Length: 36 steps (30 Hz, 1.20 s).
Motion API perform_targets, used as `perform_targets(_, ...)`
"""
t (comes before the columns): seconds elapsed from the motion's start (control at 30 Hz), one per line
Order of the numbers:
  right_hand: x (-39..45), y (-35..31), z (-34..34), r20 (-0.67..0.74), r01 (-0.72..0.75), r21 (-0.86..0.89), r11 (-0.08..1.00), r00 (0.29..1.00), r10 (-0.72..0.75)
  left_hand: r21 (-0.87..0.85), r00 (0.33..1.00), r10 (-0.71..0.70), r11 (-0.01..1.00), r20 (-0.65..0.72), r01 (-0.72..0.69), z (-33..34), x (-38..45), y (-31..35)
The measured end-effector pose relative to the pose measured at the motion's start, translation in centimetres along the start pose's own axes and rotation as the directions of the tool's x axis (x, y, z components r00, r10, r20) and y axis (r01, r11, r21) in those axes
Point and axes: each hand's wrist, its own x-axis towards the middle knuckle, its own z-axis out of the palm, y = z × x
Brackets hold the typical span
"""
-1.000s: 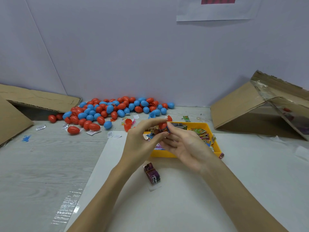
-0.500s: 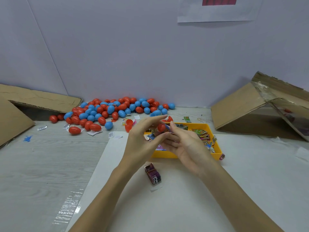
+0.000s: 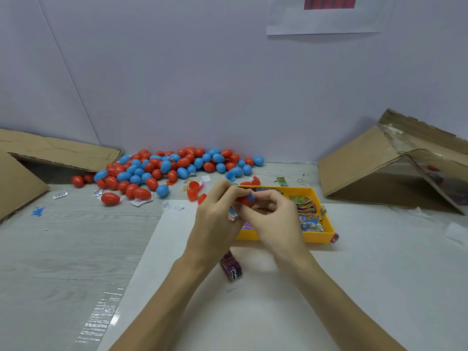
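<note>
A heap of eggs (image 3: pixel 162 171) lies left of and beyond the grip. The left hand (image 3: pixel 217 219) and the right hand (image 3: pixel 276 224) both pinch one red egg (image 3: pixel 244 201) between their fingertips. A yellow tray (image 3: pixel 320 236) extends to the grip's right.

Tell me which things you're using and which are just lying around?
In use: left hand, right hand, red egg, tray, packets.
Lying about: egg pile, left box, right box, card bundle, paper scraps.

No print is legible (packets (image 3: pixel 307 211) too blurred).
</note>
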Motion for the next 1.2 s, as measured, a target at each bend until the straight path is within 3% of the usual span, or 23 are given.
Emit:
perform_targets(0.17, 0.0, 0.1, 0.2, -0.042, 0.014, 0.013, 1.000, 0.999, -0.013, 0.002, 0.999, -0.002, 1.000, -0.054, 0.002, 0.4, -0.2, 0.1)
perform_targets(0.27, 0.4, 0.0, -0.3, 0.055, -0.034, 0.027, 0.999, 0.998, 0.033, -0.046, 0.999, -0.034, 0.998, -0.020, 0.033, 0.4, -0.2, 0.0)
perform_targets(0.37, 1.2, -0.4, -1.4, 0.203, -0.110, 0.127, 0.986, 0.976, 0.082, -0.232, 0.987, -0.157, 0.961, -0.023, 0.147, -0.4, 0.1, -0.5)
perform_targets(0.6, 1.9, -0.2, -2.4, 0.152, -0.053, 0.143, 0.988, 0.988, 0.031, -0.541, 0.944, -0.264, 0.774, 0.197, 0.329, -1.2, 0.5, -0.7)
perform_targets(0.87, 2.0, 0.0, -2.2, 0.106, 0.031, 0.045, 0.999, 0.994, -0.036, -0.519, 0.903, -0.351, 0.739, 0.248, 0.430, -1.4, 0.8, -0.7)
perform_targets(0.97, 2.0, -0.2, -2.6, 0.177, -0.006, 0.064, 0.998, 0.984, -0.005, -0.529, 0.909, -0.341, 0.740, 0.238, 0.416, -1.4, 0.6, -0.7)
perform_targets(1.1, 2.2, -0.6, -3.3, 0.201, 0.019, -0.043, 0.999, 0.979, -0.010, -0.523, 0.894, -0.370, 0.725, 0.253, 0.448, -1.1, 0.5, -0.7)
perform_targets(1.2, 3.2, -0.9, -4.3, 0.153, -0.197, 0.210, 0.958, 0.974, 0.166, -0.471, 0.885, -0.434, 0.753, 0.171, 0.460, -1.2, 0.6, -0.6)
